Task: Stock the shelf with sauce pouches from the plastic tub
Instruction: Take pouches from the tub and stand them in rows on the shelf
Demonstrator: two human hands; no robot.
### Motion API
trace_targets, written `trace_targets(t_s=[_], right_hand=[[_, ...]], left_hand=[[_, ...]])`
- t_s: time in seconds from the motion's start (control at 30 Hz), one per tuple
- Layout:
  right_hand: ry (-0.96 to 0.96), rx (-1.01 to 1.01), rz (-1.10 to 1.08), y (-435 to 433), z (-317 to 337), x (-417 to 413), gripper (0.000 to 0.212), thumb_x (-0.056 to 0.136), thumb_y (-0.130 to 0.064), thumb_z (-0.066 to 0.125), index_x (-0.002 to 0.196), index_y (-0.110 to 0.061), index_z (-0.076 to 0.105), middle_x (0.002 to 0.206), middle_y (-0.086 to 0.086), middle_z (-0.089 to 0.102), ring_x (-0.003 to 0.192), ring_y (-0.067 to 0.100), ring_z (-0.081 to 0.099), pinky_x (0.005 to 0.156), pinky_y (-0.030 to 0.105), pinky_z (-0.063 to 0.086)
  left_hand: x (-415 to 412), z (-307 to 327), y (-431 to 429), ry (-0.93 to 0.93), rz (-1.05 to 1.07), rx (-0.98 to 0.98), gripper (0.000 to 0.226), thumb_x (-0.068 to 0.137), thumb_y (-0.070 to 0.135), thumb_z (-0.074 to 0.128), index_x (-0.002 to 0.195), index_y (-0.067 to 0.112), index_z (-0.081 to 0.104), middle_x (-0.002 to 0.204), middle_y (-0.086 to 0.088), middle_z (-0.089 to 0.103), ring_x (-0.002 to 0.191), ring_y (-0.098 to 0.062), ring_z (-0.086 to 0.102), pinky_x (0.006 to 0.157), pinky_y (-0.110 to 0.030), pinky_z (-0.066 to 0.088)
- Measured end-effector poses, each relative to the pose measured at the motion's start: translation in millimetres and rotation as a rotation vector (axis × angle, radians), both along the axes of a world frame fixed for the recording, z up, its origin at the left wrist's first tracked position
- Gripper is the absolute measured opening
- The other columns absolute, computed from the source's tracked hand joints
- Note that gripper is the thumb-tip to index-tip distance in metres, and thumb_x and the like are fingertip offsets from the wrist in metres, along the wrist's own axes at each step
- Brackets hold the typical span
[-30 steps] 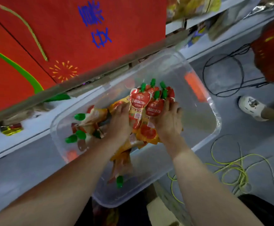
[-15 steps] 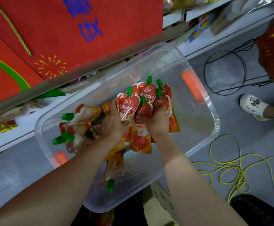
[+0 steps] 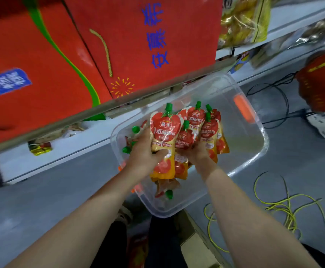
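Several red and orange sauce pouches (image 3: 188, 130) with green caps stand upright in a bunch held above the clear plastic tub (image 3: 254, 149). My left hand (image 3: 145, 151) grips the front pouch of the bunch from the left. My right hand (image 3: 198, 151) clasps the other pouches from the right. More pouches (image 3: 165, 190) lie loose in the tub under my hands, partly hidden. The grey shelf edge (image 3: 99, 109) runs diagonally just above the bunch.
Big red boxes (image 3: 119, 45) fill the shelf above. A lower white shelf (image 3: 70, 149) holds a small gold packet (image 3: 39, 147). Yellow cord (image 3: 285, 206) and black cable (image 3: 273, 89) lie on the grey floor at right. A person's white shoe (image 3: 324, 126) is at the far right.
Both hands have lifted the bunch of pouches up out of the tub toward the shelf edge. The view has tilted up, showing more of the red boxes.
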State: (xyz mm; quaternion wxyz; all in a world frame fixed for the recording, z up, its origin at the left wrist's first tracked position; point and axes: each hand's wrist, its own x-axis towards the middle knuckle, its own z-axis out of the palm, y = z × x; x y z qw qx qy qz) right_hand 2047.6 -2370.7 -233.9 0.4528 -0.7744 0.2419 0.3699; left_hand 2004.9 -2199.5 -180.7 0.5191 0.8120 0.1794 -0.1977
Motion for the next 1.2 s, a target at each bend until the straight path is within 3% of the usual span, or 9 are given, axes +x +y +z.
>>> trace_targets(t_s=[0.07,0.2,0.33,0.47,0.63,0.73,0.8,1.03,1.2], right_hand=[[-0.086,0.099,-0.132,10,21,-12,0.026,0.079,-0.003,0.079,0.092,-0.023,0.069,0.116,0.017,0.069,0.106,0.033,0.066,0.097,0.05,0.052],[-0.16,0.168,-0.208,31,92,-30,0.006,0.087,-0.017,0.074,0.09,-0.02,0.07,0.101,0.007,0.075,0.098,0.032,0.071,0.091,0.047,0.056],[-0.265,0.267,-0.193,61,170,-48,0.01,0.088,-0.028,0.073,0.095,-0.02,0.074,0.097,0.001,0.078,0.094,0.022,0.073,0.093,0.047,0.056],[-0.443,0.36,-0.105,104,246,-61,0.017,0.087,-0.031,0.074,0.099,-0.019,0.072,0.098,0.001,0.077,0.096,0.022,0.073,0.094,0.051,0.055],[-0.665,0.485,0.006,163,323,-67,0.015,0.088,-0.019,0.073,0.102,-0.023,0.069,0.099,0.002,0.076,0.096,0.021,0.071,0.09,0.045,0.057],[-0.792,0.542,0.074,195,368,-68,0.014,0.089,-0.01,0.069,0.102,-0.016,0.069,0.092,-0.003,0.075,0.088,0.013,0.069,0.081,0.032,0.057],[-0.86,0.58,0.112,213,397,-67,0.015,0.089,-0.008,0.07,0.103,-0.013,0.069,0.093,0.001,0.075,0.088,0.015,0.068,0.081,0.033,0.056],[-0.945,0.705,0.23,279,487,-35,0.033,0.083,-0.01,0.076,0.114,-0.007,0.066,0.095,0.004,0.077,0.086,0.016,0.074,0.073,0.028,0.059],[-1.017,0.789,0.325,337,536,11,0.02,0.085,-0.003,0.072,0.104,-0.006,0.068,0.082,-0.004,0.077,0.077,0.01,0.072,0.066,0.023,0.055]], left_hand=[[-13,28,18,0.01,0.083,-0.131,0.056,0.087,0.015,0.068,0.136,0.019,0.041,0.118,0.005,0.06,0.108,-0.013,0.06,0.085,-0.022,0.049],[-37,87,54,-0.025,0.243,-0.241,0.028,0.094,0.025,0.059,0.118,0.031,0.045,0.107,0.013,0.059,0.094,-0.004,0.06,0.079,-0.024,0.05],[-61,149,93,-0.115,0.282,-0.275,0.03,0.089,0.024,0.065,0.115,0.03,0.05,0.111,-0.003,0.068,0.102,-0.023,0.066,0.09,-0.04,0.053],[-85,208,139,-0.263,0.277,-0.264,0.031,0.08,0.03,0.065,0.109,0.028,0.055,0.107,-0.011,0.071,0.098,-0.026,0.069,0.089,-0.047,0.054],[-107,274,196,-0.445,0.293,-0.285,0.03,0.085,0.021,0.068,0.112,0.023,0.057,0.105,-0.002,0.073,0.096,-0.018,0.07,0.086,-0.04,0.055],[-119,312,228,-0.572,0.333,-0.251,0.024,0.083,0.017,0.07,0.104,0.023,0.06,0.097,-0.002,0.074,0.089,-0.016,0.07,0.083,-0.038,0.056],[-127,337,247,-0.643,0.365,-0.237,0.021,0.086,0.01,0.069,0.103,0.019,0.061,0.097,-0.005,0.074,0.088,-0.017,0.071,0.084,-0.039,0.056],[-127,411,302,-0.843,0.514,-0.226,0.022,0.086,0.009,0.069,0.1,0.025,0.063,0.096,0.0,0.074,0.089,-0.013,0.071,0.08,-0.028,0.056],[-102,441,337,-0.979,0.626,-0.212,0.023,0.087,0.004,0.067,0.101,0.023,0.063,0.09,0.008,0.073,0.082,-0.004,0.07,0.071,-0.018,0.053]])
